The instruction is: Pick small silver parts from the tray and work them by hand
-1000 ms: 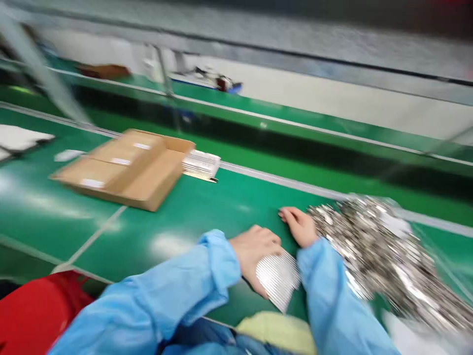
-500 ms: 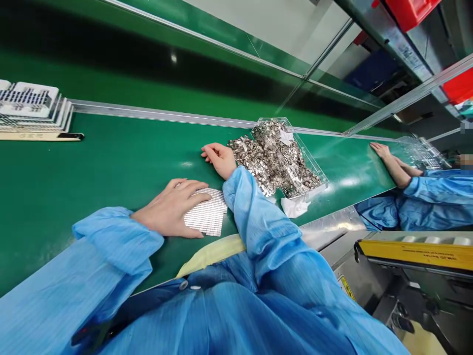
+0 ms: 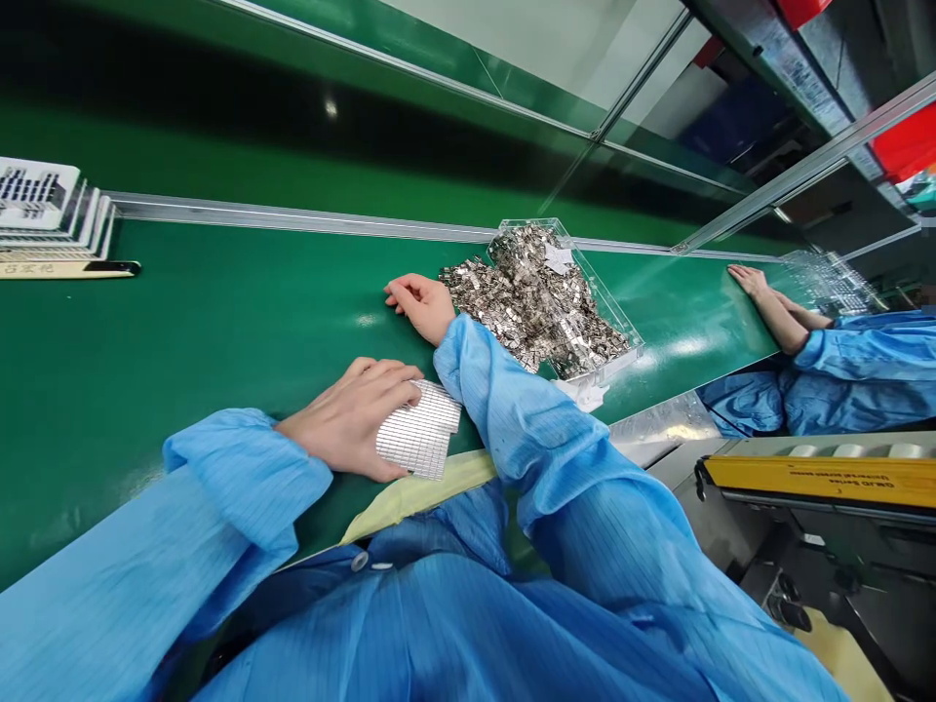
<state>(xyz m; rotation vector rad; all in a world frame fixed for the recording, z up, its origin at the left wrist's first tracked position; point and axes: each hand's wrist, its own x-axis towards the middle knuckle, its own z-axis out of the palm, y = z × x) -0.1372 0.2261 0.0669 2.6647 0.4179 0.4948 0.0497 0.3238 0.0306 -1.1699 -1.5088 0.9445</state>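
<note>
My left hand (image 3: 362,414) spans a silver, grid-like sheet of small rectangular metal pieces (image 3: 418,431). The thumb is at its near edge and the fingers are bent over the far edge. The sheet looks slightly tilted, and part of it is hidden under the palm. Further forward, my right hand (image 3: 420,304) rests on the green table with its fingers curled in; whatever they may hold is hidden. Right beside that hand lies a heap of small loose metal pieces (image 3: 504,310), spilling from a clear plastic tray (image 3: 610,310).
White slotted plates (image 3: 44,210) are stacked at the far left, with a pale dark-tipped stick (image 3: 65,268) before them. A crumpled white tissue (image 3: 585,394) lies by the tray. At right, a co-worker's hands (image 3: 753,283) rest on the green table (image 3: 241,331) beside another clear tray (image 3: 834,283).
My left hand has closed in on the sheet, which has moved slightly right and nearer and now looks tilted. The right hand stays curled by the heap. The camera view has shifted a little.
</note>
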